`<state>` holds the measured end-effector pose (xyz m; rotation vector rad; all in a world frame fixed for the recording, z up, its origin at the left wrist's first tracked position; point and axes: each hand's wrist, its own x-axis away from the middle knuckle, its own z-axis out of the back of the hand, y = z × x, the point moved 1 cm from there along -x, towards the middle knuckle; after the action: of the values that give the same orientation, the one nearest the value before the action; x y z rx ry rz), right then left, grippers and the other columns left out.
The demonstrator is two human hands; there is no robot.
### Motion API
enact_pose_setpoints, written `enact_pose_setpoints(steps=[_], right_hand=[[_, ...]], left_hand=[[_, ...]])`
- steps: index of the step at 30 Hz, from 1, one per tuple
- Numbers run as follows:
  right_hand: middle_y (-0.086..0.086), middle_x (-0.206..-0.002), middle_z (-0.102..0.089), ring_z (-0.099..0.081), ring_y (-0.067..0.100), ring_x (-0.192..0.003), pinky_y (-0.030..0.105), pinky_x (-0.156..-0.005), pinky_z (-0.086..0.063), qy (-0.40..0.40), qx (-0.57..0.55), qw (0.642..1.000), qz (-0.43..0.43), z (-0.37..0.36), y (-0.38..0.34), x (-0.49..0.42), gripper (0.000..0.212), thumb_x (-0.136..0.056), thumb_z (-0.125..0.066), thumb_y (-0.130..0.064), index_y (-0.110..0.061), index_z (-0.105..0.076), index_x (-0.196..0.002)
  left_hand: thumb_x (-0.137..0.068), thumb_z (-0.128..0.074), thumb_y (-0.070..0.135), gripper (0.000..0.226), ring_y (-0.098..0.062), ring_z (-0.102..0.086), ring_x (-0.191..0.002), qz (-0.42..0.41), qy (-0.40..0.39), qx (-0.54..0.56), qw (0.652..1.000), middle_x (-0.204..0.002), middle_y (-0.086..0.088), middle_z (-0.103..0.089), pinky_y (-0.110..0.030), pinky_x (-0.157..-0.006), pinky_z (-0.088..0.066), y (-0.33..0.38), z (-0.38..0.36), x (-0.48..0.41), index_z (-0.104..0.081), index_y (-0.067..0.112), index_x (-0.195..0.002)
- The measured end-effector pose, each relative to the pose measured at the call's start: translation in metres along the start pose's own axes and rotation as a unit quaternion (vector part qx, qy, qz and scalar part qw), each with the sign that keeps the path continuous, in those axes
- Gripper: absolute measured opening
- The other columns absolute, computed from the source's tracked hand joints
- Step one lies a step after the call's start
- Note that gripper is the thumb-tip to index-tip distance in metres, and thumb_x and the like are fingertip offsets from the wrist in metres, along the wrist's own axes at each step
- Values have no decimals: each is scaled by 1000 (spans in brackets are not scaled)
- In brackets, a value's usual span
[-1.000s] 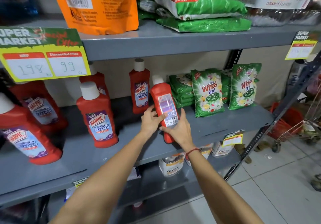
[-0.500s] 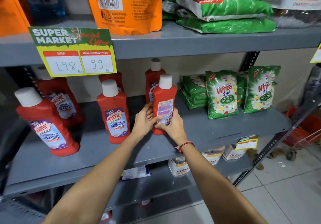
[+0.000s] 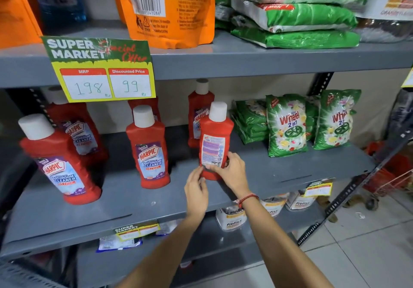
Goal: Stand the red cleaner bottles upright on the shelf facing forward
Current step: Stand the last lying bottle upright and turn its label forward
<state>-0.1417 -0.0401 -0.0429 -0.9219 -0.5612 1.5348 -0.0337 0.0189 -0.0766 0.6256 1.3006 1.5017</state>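
Note:
Several red Harpic cleaner bottles with white caps stand on the grey middle shelf [image 3: 134,200]. One red bottle [image 3: 215,136] stands upright at the centre with its back label toward me. My right hand [image 3: 232,171] grips its lower part from the right. My left hand [image 3: 196,189] is at its base on the left, fingertips touching it. Another bottle [image 3: 148,149] stands left of it, front label forward. A third [image 3: 59,160] stands at the far left. Two more bottles [image 3: 199,113] [image 3: 78,131] stand behind.
Green Wheel detergent packs [image 3: 287,124] stand right of the bottles. A price sign [image 3: 100,68] hangs from the upper shelf edge. Orange pouches [image 3: 169,8] and stacked green bags [image 3: 295,15] lie above. White tubs [image 3: 231,218] sit on the lower shelf. A red trolley [image 3: 393,176] stands at right.
The bottle went from tilted in both hands to upright on the shelf. My left hand has slid down to its base. The view has shifted left.

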Motion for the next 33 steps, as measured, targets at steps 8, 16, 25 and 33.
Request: enact_pose_setpoints(steps=[8,16,25,33], right_hand=[[7,-73,-65,-60,9,-71,10,-67,-41,43,-80,996,-5,10,-1,32,42,-87,-52,-51,-17,-75,-83],[7,-123,-62,-58,10,-106,27,-96,-45,-52,-113,991,-57,31,22,6,48,-81,-68,-39,-11,-60,-120],[9,-122,-60,-58,13,-106,12,-90,-50,-196,-177,964,-46,11,28,-20,56,-81,-70,-10,-9,-44,-130],[0,-112,-60,-59,12,-102,-2,-76,-45,-147,-162,976,-20,10,25,-5,53,-82,-70,-14,-9,-46,-128]], left_hand=[[-68,-78,14,67,-25,-53,-109,-14,-92,-24,995,-113,-12,-50,-27,-98,-41,4,-14,-17,-49,9,-129],[-61,-85,13,63,-9,-65,-91,-14,-186,19,982,-108,-8,-66,-11,-81,-51,-9,-6,-56,-57,7,-117],[-67,-81,14,60,-26,-64,-106,-17,-280,-57,958,-120,-16,-62,-39,-97,-50,-6,14,-84,-57,4,-121],[-69,-77,4,57,-15,-63,-97,35,-214,3,976,-115,-18,-66,-15,-82,-50,-13,11,-63,-54,-3,-121]])
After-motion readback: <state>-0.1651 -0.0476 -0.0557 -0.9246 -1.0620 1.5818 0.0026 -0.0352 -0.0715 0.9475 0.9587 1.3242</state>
